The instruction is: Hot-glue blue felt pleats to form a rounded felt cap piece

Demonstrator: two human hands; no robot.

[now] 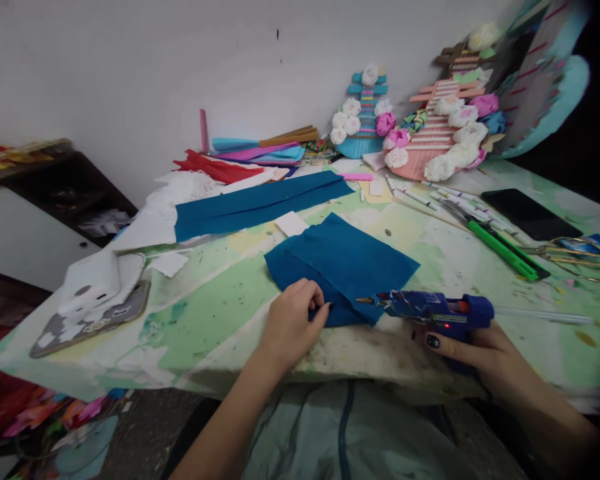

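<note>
Between glue gun [423,307] and black phone [530,213] lies a green cutter [503,249].

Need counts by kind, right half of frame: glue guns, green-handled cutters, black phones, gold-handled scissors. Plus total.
Glue gun: 1
Green-handled cutter: 1
Black phone: 1
Gold-handled scissors: 1 pair
Total: 4

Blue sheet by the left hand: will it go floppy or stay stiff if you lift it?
Probably a bit floppy: the blue sheet looks thin and lies low on the table. It's likely light, since only thin layers show. It might bend at the diagonal line across it, perhaps a fold.
</note>
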